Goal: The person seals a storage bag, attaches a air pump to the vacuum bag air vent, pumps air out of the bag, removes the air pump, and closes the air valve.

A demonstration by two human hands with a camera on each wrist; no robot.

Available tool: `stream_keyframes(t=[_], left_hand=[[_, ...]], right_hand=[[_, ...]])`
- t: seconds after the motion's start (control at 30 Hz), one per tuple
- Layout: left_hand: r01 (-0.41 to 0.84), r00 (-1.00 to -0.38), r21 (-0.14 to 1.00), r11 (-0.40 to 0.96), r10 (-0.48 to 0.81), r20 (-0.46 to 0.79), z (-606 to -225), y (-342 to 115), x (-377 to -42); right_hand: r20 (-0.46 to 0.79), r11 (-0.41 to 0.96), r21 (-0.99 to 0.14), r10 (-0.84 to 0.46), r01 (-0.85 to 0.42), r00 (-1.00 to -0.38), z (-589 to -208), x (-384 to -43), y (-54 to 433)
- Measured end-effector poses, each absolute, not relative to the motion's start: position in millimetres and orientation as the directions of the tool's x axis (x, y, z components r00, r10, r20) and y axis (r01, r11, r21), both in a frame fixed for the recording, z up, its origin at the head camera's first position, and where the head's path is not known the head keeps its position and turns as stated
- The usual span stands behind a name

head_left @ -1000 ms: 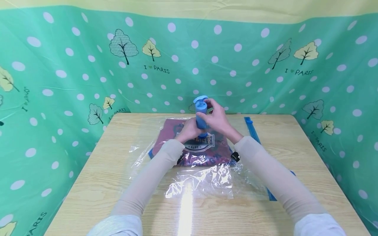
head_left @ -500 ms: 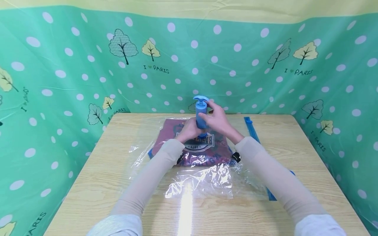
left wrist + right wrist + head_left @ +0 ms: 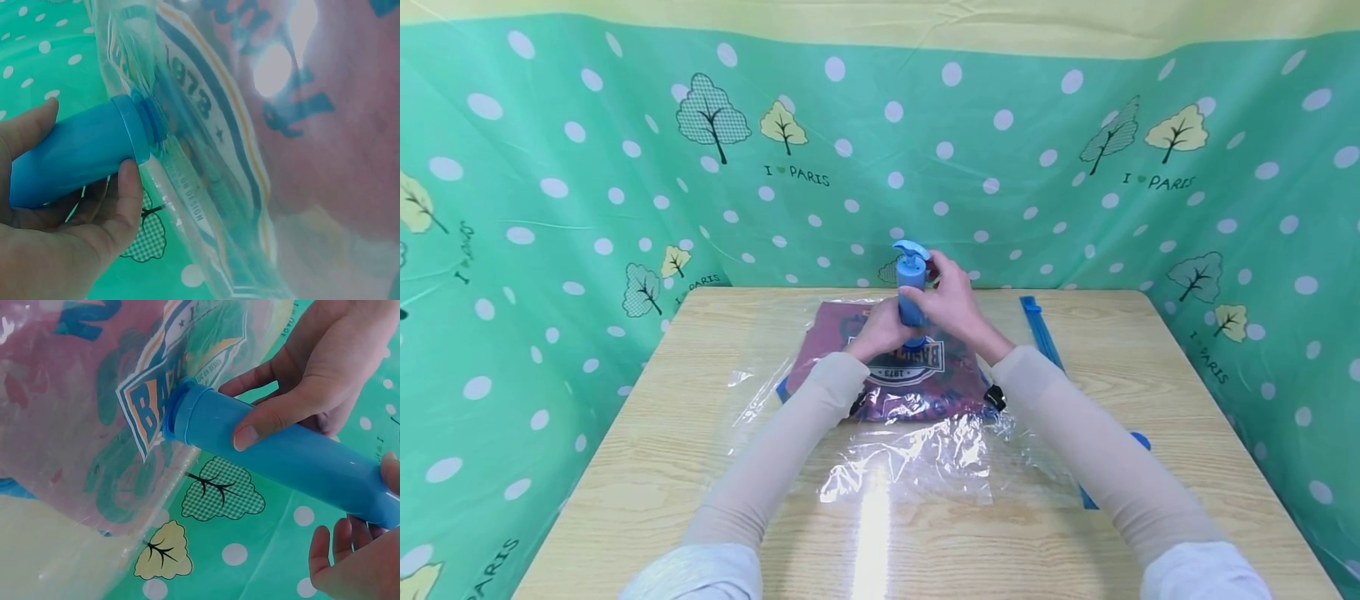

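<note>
A blue hand pump [image 3: 912,292] stands upright on a clear plastic storage bag [image 3: 895,467] with a folded maroon printed garment [image 3: 820,354] inside. My left hand [image 3: 883,332] grips the pump's lower barrel, thumb on one side and fingers on the other. Higher up, my right hand [image 3: 953,302] holds the barrel between thumb and fingers, just below the curved handle [image 3: 912,248]. In the left wrist view, the barrel's collar [image 3: 132,128] meets a round blue valve [image 3: 153,119] on the bag. The right wrist view shows my right fingers [image 3: 342,540] around the barrel's handle end.
On the right of the wooden table [image 3: 640,450] lies a long blue strip [image 3: 1042,333], partly behind the right sleeve. A small round blue piece [image 3: 1141,440] shows beside that sleeve. Behind the table hangs a green dotted curtain [image 3: 880,167].
The pump's curved handle has turned and now slants down to the right, while the barrel stays in place. Both hands keep their places on it with only slight shifts.
</note>
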State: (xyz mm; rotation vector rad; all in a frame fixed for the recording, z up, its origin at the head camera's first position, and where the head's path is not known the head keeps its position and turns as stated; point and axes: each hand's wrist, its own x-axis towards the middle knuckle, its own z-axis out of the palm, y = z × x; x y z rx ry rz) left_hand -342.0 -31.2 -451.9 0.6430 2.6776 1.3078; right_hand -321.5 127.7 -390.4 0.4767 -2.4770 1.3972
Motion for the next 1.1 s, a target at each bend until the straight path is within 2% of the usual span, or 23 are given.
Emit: stream_keyframes(t=[0.23,0.43,0.53,0.63,0.73,0.83,1.1], left_hand=[[0.331,-0.907,0.78,0.531,0.407,0.109,-450.7,-32.0,-340.8],[0.375,-0.92,0.793,0.479,0.3,0.254,-446.7,-29.8,-337.7],[0.39,-0.917,0.789,0.474,0.282,0.284,-442.7,-30.2,-335.8],[0.393,-0.915,0.792,0.468,0.288,0.283,-439.0,-31.4,-334.0],[0.395,-0.913,0.793,0.464,0.292,0.285,-438.1,-31.8,-332.8],[0.393,-0.914,0.792,0.467,0.291,0.282,-438.1,-31.5,-331.9],[0.4,-0.91,0.791,0.464,0.302,0.283,-439.0,-30.0,-332.6]], right_hand=[[0.371,0.498,-0.778,-0.125,-0.382,-0.92,-390.8,-318.3,127.6],[0.347,0.485,-0.784,-0.174,-0.387,-0.922,-376.6,-315.5,137.5],[0.397,0.52,-0.731,-0.203,-0.443,-0.895,-362.1,-314.4,143.5],[0.473,0.566,-0.633,-0.256,-0.527,-0.843,-346.6,-313.7,145.2],[0.486,0.614,-0.542,-0.328,-0.574,-0.81,-334.0,-312.6,142.2],[0.448,0.654,-0.498,-0.368,-0.569,-0.815,-327.8,-313.9,139.0],[0.393,0.692,-0.481,-0.379,-0.539,-0.838,-321.2,-316.2,137.5]])
